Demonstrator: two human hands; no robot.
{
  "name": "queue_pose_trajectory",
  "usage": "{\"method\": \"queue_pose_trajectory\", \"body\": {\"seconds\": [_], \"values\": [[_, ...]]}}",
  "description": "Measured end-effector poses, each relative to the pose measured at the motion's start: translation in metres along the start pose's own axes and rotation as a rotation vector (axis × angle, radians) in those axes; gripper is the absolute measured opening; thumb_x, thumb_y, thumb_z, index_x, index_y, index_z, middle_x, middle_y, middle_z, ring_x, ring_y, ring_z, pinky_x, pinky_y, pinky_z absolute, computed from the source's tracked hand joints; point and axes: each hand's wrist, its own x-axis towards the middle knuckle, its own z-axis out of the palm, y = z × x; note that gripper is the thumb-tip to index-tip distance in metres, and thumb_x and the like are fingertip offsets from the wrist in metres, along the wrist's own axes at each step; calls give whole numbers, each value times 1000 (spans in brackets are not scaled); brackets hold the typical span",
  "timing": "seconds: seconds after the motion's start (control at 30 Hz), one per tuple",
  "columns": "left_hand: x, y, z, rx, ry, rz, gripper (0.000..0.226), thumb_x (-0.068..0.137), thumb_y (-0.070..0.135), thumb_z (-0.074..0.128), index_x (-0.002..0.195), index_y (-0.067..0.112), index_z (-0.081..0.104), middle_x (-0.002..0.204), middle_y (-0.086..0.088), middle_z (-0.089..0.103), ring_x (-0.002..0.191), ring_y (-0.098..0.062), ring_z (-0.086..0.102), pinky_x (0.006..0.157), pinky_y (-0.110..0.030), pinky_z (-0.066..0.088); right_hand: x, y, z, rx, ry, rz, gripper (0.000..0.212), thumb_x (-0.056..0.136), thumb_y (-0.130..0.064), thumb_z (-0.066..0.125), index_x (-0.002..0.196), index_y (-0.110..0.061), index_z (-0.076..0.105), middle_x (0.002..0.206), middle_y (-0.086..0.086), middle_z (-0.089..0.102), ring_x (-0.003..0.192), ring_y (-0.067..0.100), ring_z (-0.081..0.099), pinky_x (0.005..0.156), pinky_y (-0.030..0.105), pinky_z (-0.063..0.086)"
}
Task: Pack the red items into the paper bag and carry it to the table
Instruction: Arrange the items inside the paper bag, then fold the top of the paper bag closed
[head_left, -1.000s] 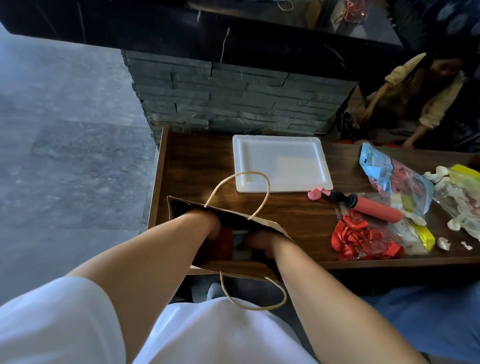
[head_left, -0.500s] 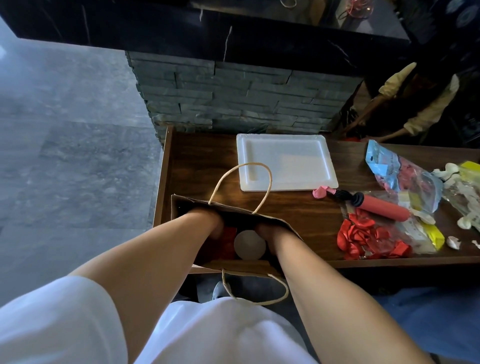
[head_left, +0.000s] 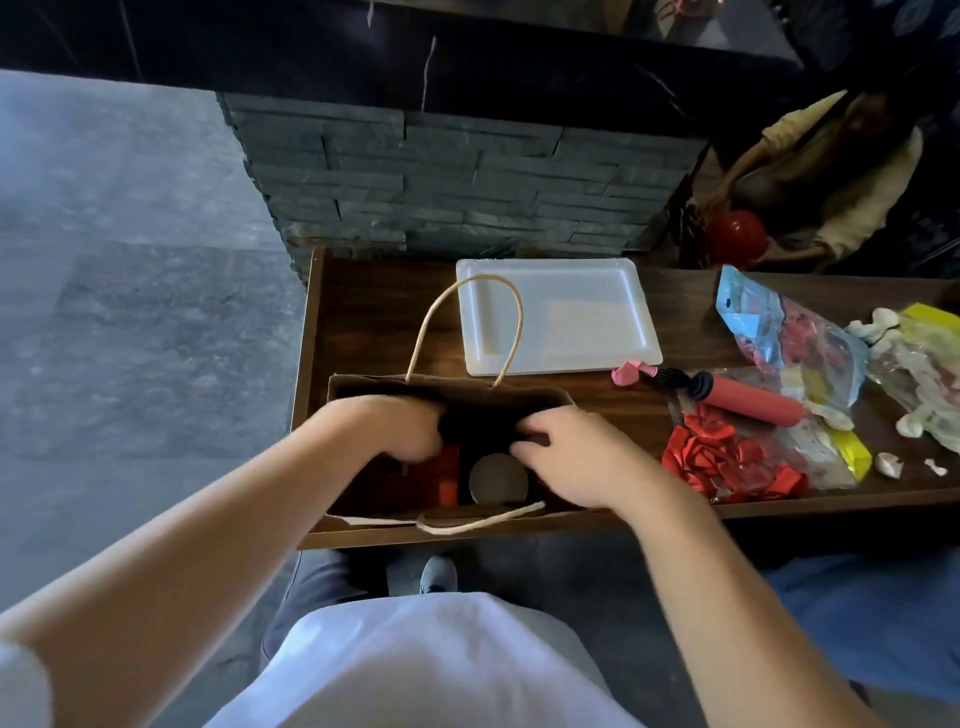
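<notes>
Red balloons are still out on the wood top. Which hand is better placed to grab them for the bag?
Probably the right hand: it sits at the paper bag's right edge, beside the red balloons. The left hand would have to cross over.

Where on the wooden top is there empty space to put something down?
Bare wood lies left of the white tray, behind the paper bag, and between the tray and the blue packet. The right end is crowded: pump, red balloons, wrappers.
</notes>
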Motion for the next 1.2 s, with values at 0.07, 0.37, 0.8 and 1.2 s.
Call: {"method": "queue_pose_trajectory", "body": {"seconds": [0.07,0.37,0.8,1.2], "values": [[-41,-22,-8,-302,236,122,37,90,35,49,126,43,55,129,10,61,112,-12,60,96,-33,49,-48,18,-24,380,-16,-112,33,85,-38,59,116,-32,66,101,-1,77,82,19,76,72,35,60],[-126,-110,46,-981,662,86,53,78,-19,56,99,27,69,100,3,75,87,-16,73,72,-30,60,-65,112,12,493,174,3,57,72,0,78,105,-45,67,108,-21,72,100,3,69,89,39,57],[-83,-62,80,-851,730,79,47,74,1,76,103,37,64,103,16,70,87,-5,72,78,-20,58,-5,77,40,511,222,-258,61,82,-8,72,112,-60,60,118,-28,67,113,3,64,93,22,52],[-33,-61,94,-837,664,-420,22,87,33,64,100,17,59,116,-8,57,88,-19,60,67,-27,52,28,48,69,349,552,11,61,80,-31,76,134,-18,50,91,0,67,87,12,63,72,18,48]]}}
